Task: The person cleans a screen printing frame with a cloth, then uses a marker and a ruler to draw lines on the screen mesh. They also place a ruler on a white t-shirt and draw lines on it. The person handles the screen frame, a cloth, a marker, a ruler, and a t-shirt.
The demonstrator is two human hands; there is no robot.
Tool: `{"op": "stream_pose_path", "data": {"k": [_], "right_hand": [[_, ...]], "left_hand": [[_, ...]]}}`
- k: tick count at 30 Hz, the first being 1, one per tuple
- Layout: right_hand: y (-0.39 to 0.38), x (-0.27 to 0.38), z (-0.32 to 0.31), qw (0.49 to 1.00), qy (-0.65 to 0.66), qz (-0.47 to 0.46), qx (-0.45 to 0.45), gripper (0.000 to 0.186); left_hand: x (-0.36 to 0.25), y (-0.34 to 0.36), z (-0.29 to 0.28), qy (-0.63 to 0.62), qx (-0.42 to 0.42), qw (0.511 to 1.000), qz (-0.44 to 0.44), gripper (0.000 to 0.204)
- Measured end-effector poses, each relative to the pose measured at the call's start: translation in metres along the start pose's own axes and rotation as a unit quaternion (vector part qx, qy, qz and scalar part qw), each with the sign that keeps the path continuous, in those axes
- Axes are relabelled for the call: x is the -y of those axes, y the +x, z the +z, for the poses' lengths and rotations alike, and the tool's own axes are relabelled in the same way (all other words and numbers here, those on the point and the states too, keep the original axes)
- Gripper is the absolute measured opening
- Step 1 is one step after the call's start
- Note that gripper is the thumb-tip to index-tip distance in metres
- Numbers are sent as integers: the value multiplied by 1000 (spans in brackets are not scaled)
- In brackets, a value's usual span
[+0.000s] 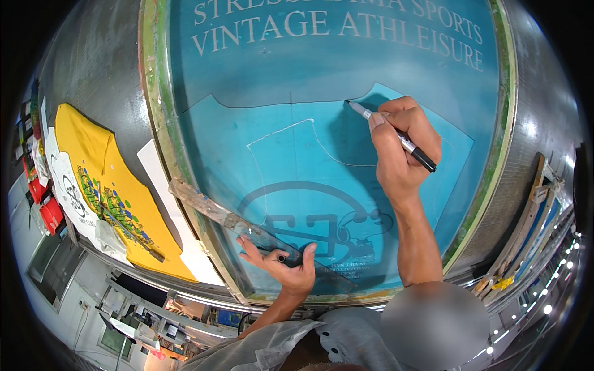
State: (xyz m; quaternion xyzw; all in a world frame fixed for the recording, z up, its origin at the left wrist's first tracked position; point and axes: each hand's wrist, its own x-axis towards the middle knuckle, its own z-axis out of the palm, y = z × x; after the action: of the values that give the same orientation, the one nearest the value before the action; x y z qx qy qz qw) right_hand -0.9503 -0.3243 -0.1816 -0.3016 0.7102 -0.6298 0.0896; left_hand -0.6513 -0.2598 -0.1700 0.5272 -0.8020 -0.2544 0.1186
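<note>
My right hand (405, 142) is closed round a grey marker with a black end (403, 139). Its dark tip touches the blue mesh of a printing screen (235, 68), at a thin dark curved line. Garment-like outlines and a faint round graphic (297, 210) show on the bright blue area. Low on the screen, my left hand (288, 269) holds a dark pen-like stick (281, 256), seen almost end-on, with its thumb and some fingers spread. Beside that hand, a long clear ruler (216, 212) with a worn end lies slantwise across the screen's left edge; whether the fingers press it is unclear.
The screen's green-stained frame (162, 80) lies on a grey metal table (111, 74). To the left are a yellow printed garment piece (117, 179), a thin brush-like tool (133, 234) and white sheets (179, 216). Several wooden frames (516, 229) lean at the right.
</note>
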Motion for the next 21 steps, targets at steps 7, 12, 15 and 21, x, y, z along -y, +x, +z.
{"op": "stream_pose_path", "data": {"k": [7,12,15,21], "right_hand": [[2,2,0,1000,-5,-5,22,17],[2,3,-1,999,5,-27,39,13],[0,8,-2,996,58,-38,48,12],[-1,6,-2,987,59,-117,93,20]], "left_hand": [[0,-1,2,-8,-8,1000,1,108],[1,-1,0,-1,-9,1000,12,105],[2,-6,0,5,-12,1000,5,103],[0,1,4,22,-35,999,24,96]]}}
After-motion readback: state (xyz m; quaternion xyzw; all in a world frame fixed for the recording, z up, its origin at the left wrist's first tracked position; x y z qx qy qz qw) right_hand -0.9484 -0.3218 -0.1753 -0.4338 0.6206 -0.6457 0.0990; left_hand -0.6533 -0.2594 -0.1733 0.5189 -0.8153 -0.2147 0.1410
